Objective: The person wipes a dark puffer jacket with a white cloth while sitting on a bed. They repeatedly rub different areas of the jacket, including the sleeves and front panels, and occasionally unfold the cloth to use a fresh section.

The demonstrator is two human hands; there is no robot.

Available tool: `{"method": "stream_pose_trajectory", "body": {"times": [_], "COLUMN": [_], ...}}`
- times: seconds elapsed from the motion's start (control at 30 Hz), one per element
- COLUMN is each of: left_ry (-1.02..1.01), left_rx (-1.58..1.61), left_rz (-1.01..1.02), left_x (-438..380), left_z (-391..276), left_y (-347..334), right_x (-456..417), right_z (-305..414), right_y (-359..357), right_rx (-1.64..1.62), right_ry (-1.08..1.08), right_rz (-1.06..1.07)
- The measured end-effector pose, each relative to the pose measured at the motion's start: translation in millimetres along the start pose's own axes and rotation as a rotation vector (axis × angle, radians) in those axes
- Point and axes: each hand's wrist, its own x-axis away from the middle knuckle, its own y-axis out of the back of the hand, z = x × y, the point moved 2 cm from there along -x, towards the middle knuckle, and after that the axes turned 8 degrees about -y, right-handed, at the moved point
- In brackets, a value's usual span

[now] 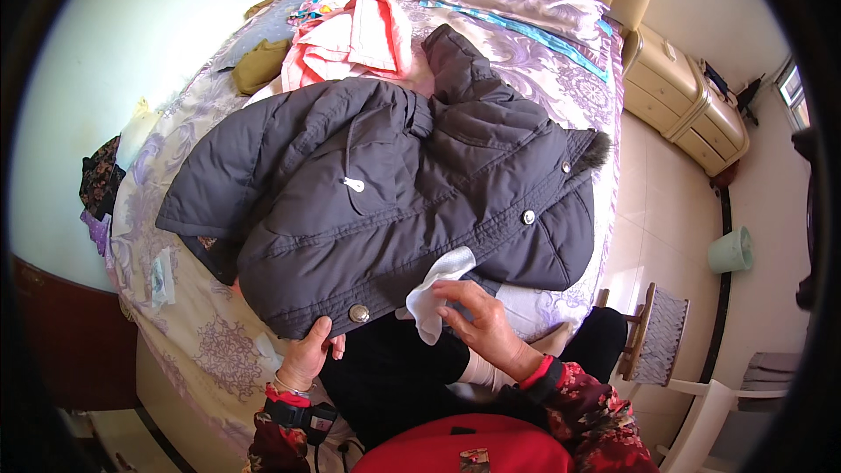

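Observation:
A dark padded jacket (341, 210) lies spread across the bed in front of me, with a furry trim (594, 152) at its right end. My left hand (309, 351) grips the jacket's lower front edge, thumb on top, just left of a round metal snap button (359, 313). Pinched in the fingers of my right hand (483, 322) is a white wipe or tissue (437, 292), held over the button placket. Two more snaps show farther along that placket. A white zipper pull or cord end (353, 184) rests by the jacket's pocket.
A pink-and-white garment (351, 39) and an olive cloth (260, 66) lie beyond the jacket on the patterned bedsheet (227, 355). A small packet (162, 278) is at the left. Right of the bed stand a woven-seat stool (660, 335), a pale green bin (730, 251) and a cream cabinet (663, 89).

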Motion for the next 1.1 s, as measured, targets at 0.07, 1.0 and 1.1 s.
{"method": "stream_pose_trajectory", "body": {"times": [0.07,1.0,1.1], "left_ry": [-0.001,0.047,0.067], "left_rx": [-0.010,-0.108,-0.109], "left_rz": [-0.018,0.017,0.021], "left_x": [-0.1,-1.5,-1.5], "left_z": [-0.8,-0.7,1.0], "left_y": [-1.9,-1.7,-0.7], "right_x": [-3.9,-28.9,-30.1], "right_z": [-3.7,-24.4,-34.5], "right_y": [-7.4,-90.4,-99.4], "right_rx": [0.023,-1.010,-0.967], "right_ry": [-0.061,-0.978,-0.948], "right_rz": [-0.067,0.126,-0.003]}}
